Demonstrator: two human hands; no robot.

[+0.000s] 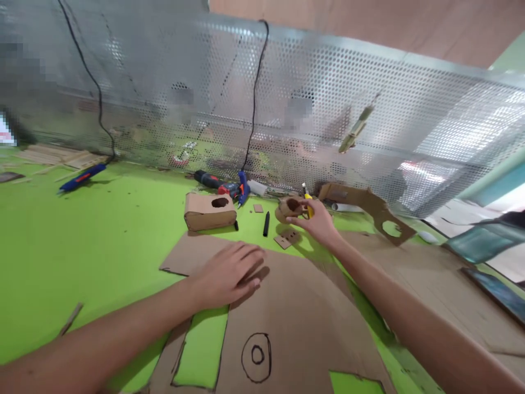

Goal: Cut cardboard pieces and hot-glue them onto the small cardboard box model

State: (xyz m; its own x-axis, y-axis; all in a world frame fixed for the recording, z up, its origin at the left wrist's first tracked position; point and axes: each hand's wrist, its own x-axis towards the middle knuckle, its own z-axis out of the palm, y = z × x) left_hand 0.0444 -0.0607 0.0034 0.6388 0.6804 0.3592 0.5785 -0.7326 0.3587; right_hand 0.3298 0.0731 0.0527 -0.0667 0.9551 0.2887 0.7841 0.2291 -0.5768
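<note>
While the left hand (232, 271) lies palm down on the big cardboard sheet (295, 306), I can see its grip is loose, with the thumb a bit apart and nothing held in it. The sheet is in the near middle part of the green table (135, 230), and it has cut-out gaps and two black rings (257, 356) drawn on it, one inside the other. The right hand (318, 221) reaches out toward the far edge, right of the middle. Its finger and thumb are spread at the right side of a round brown thing (283, 212) with a dark hole, but I cannot tell if that grip squeezes it. A yellow tool (309, 204) is right by those fingers, and I can't tell if they hold it. Just in front of the round brown thing is a flat bit of cardboard (283, 241) with little holes. A black pen (266, 224) lies to the left of that, and a cardboard box (209, 216) with a hole in its top sits further left, just past the sheet. Behind the box, near the far edge, are a drill (213, 181), a blue glue gun (243, 189) and a white roll (257, 188). Another blue tool (84, 178) with a cord lies by the far left corner. On the right side, a bent cardboard strip (365, 201) with a hole stands near the far edge.
</note>
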